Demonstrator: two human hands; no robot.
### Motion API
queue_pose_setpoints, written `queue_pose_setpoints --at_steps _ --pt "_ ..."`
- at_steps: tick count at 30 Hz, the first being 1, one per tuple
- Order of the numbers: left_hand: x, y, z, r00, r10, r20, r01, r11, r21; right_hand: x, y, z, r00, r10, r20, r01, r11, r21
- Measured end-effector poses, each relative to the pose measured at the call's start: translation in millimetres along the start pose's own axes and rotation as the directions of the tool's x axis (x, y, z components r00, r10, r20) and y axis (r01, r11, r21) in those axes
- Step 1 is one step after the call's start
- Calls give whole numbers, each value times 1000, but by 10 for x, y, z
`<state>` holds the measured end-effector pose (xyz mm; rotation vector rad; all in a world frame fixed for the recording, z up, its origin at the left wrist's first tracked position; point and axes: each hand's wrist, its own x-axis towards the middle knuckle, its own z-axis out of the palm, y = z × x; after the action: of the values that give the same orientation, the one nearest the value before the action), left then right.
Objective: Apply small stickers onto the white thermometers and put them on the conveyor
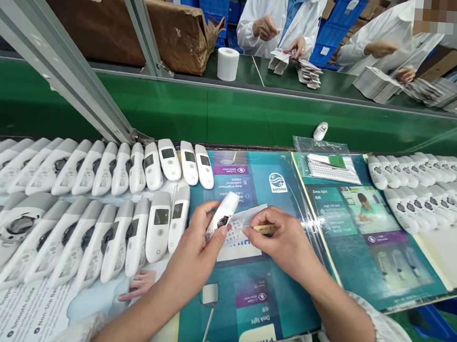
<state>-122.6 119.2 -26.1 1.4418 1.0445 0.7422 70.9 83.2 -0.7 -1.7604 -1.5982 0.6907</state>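
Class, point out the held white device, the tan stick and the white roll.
Held white device [222,211], head view: on its white casing.
Tan stick [264,229], head view: on its exposed middle.
White roll [227,65], head view: on its curved side.

"Where does this view look from?"

"From the person's own head, above the near side of the poster-covered workbench [297,305], facing forward and down."

"How near is it?"

"Near enough that both forearms come in from the bottom edge, with the left hand [202,235] and right hand [284,238] close to the middle."

"And how far out?"

"Across the green belt [237,111] to a co-worker's white coat [254,7] at the top, the farthest parts cropped by the frame."
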Motion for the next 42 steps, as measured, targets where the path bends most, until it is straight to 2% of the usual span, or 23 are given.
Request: queue_pose_setpoints --at_steps 3,6,10,17,26,31,35,42 --pt "-11 56 -29 1000 -17 17 16 998 62 -6 -148 -105 999 -33 -19 34 997 74" --pt "-43 150 -48 998 10 56 -18 989 147 21 -321 -156 995 -101 -16 102 994 36" --pt "-83 245 -38 999 14 44 -22 983 184 68 -436 -120 985 -166 45 168 985 -46" --pt "-128 309 -71 992 88 95 -105 975 196 79 -458 -66 976 -191 106 205 969 -135" --pt "-146 221 -82 988 99 120 -122 971 204 91 -446 -71 970 -208 125 227 958 -174" --pt "-134 207 -85 981 162 108 -182 959 217 89 -443 -77 968 -212 132 234 954 -188" --pt "-145 200 -89 985 134 110 -155 963 219 82 -427 -71 963 -242 119 262 942 -208" --pt "-125 207 -104 985 111 136 -127 984 123 71 -411 -83 939 -316 135 341 903 -261"
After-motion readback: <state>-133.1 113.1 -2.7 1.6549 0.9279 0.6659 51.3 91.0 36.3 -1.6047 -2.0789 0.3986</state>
